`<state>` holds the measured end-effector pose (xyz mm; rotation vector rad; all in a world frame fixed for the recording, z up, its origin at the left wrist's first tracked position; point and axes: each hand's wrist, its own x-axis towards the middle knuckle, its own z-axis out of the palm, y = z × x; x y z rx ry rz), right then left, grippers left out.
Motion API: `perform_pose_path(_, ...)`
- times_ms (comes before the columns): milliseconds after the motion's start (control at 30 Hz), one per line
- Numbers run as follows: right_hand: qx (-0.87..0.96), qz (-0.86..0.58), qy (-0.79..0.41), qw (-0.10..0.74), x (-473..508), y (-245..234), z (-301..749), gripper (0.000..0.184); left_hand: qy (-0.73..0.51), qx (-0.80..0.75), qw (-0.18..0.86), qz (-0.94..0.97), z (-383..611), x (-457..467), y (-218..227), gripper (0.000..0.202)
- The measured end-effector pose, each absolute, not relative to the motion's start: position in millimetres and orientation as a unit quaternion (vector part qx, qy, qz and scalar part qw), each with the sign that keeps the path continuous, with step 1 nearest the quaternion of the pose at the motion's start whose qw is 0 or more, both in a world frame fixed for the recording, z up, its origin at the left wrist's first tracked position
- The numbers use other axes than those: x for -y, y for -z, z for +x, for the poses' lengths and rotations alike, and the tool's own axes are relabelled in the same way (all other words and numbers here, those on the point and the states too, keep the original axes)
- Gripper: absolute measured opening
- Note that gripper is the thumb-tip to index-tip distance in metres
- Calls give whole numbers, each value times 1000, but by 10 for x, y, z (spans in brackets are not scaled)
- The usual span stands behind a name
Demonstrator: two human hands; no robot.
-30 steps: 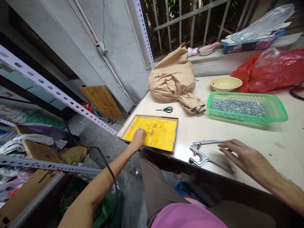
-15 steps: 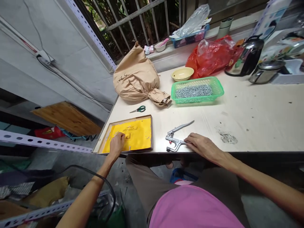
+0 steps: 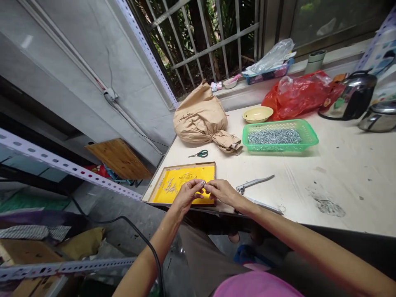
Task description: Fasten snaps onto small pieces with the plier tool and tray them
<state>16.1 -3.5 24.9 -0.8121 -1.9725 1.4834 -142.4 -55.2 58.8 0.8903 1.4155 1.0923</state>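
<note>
My left hand and my right hand meet over the near right corner of a shallow wooden tray lined with yellow paper. Both are closed in a pinch on a small silvery part held between their fingertips. Several small metal pieces lie scattered on the yellow lining. A metal plier tool lies on the table just right of my right hand, untouched. Green-handled scissors rest behind the tray.
A green basket of metal parts, a yellow bowl, a tied brown paper sack, a red plastic bag and kettles stand at the back of the table. A perforated metal rack and clutter are on the left.
My left hand lifted from the tray with a small part. My right hand left the plier tool and came across to meet it. The view swung slightly left.
</note>
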Motion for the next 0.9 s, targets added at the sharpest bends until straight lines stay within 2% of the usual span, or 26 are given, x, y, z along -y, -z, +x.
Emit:
perform_pose_path(100,701,-308,-578,282,80,-168,-36,29,-493,-595,496,396,-1414,653,-556,38)
perform_pose_path(233,731,-321,-530,285,124,-104,-162,29,-517,-619,442,393,-1472,732,-468,38)
perform_pose_path(367,804,-345,-395,280,170,-79,-292,34,-538,-636,420,361,-1550,778,-378,36)
perform_pose_path(467,852,-362,-265,270,235,-73,-373,26,-553,-639,415,337,-1599,803,-328,34)
perform_pose_path(600,877,-386,-183,220,297,-148,-441,25,-580,-648,410,275,-1677,799,-292,29)
perform_pose_path(767,898,-409,-134,87,207,-359,-387,32,-603,-665,370,241,-1746,804,-316,29)
perform_pose_path(833,902,-405,-127,83,166,-427,-233,32,-586,-669,364,277,-1706,837,-357,31)
perform_pose_path(900,898,-404,-127,120,162,-465,26,32,-563,-669,366,319,-1611,878,-402,32)
